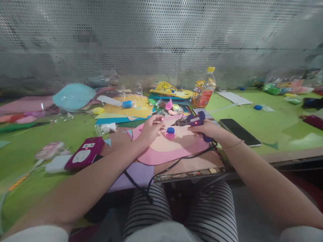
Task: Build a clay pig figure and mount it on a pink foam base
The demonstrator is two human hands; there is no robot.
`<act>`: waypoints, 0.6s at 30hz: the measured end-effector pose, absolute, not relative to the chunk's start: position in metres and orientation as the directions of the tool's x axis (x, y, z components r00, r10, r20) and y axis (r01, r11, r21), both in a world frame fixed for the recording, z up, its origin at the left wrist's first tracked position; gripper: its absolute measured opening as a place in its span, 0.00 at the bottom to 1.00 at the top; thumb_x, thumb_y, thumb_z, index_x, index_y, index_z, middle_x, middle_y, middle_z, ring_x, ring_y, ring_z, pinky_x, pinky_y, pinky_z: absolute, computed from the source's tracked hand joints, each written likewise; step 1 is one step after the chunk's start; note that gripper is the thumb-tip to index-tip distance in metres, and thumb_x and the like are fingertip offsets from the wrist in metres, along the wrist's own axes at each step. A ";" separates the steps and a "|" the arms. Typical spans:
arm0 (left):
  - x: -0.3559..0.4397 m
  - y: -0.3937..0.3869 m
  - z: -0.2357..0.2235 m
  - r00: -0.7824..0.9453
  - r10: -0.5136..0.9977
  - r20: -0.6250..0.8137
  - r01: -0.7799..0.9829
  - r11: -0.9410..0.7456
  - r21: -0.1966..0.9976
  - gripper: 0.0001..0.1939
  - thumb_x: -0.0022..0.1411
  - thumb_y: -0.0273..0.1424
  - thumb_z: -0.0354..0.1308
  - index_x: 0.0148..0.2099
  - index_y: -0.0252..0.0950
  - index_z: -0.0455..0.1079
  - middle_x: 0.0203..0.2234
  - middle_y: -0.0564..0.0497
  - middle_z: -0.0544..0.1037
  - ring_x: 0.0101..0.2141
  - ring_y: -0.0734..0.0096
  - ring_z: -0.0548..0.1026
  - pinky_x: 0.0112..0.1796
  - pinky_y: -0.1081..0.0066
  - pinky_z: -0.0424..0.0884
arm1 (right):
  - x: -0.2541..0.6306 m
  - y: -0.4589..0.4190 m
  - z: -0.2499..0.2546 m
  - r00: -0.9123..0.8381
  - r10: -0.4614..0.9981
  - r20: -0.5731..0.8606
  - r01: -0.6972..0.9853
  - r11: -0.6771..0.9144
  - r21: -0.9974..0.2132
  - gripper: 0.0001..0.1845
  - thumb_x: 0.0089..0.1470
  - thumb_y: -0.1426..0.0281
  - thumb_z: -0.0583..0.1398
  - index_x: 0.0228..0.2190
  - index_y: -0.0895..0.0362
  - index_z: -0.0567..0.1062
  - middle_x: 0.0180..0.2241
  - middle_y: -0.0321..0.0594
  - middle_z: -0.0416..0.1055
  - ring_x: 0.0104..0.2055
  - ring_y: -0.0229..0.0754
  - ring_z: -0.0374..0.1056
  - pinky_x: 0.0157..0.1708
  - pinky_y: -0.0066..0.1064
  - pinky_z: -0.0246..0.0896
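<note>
My right hand [207, 128] is wrapped around the handle of a dark blue glue gun [197, 119], which shows a small red light and a nozzle pointing left. My left hand [151, 129] is closed in a pinch, with a small pink bit [163, 119] at its fingertips; its exact kind is too small to make out. Between the hands, a blue bottle cap [171, 130] sits on top of a pink piece [170, 136]. Both rest on a cream foam sheet [174, 145] lying on a larger pink foam shape [157, 158].
A drink bottle [204, 88] stands behind the glue gun. To the right lies a black phone [239, 132]; to the left, a maroon device [85, 153] beside a white charger [57, 163]. A dark cord [174, 164] crosses the table's front edge. Yellow foam sheets [140, 109] lie behind.
</note>
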State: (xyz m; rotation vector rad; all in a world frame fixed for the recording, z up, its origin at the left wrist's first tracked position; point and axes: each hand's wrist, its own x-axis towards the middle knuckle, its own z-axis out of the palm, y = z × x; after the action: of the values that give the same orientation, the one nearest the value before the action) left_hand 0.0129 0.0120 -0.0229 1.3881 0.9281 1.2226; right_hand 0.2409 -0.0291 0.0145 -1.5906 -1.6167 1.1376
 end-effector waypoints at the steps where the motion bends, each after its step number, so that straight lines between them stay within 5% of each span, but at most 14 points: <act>1: 0.013 0.012 -0.023 0.192 0.962 0.192 -0.070 -0.182 0.981 0.08 0.55 0.32 0.59 0.39 0.38 0.69 0.36 0.52 0.72 0.30 0.77 0.73 0.31 0.75 0.72 | 0.241 -0.029 0.014 -0.093 0.983 -0.156 0.494 -0.091 -0.865 0.15 0.40 0.64 0.64 0.13 0.58 0.66 0.13 0.32 0.62 0.15 0.30 0.54 0.16 0.25 0.48; 18: 0.014 0.005 -0.016 0.203 0.962 0.182 0.017 -0.189 0.982 0.10 0.53 0.32 0.59 0.39 0.36 0.68 0.33 0.50 0.72 0.29 0.74 0.73 0.25 0.77 0.70 | 0.241 -0.029 0.013 -0.194 0.967 -0.163 0.557 -0.028 -0.830 0.15 0.43 0.62 0.62 0.14 0.58 0.68 0.12 0.33 0.61 0.15 0.31 0.56 0.17 0.25 0.50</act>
State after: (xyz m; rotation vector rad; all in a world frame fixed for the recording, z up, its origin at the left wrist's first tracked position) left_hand 0.0143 0.0047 -0.0165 1.4614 0.9890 1.1722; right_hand 0.2408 -0.0289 0.0128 -1.5949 -1.7770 1.1310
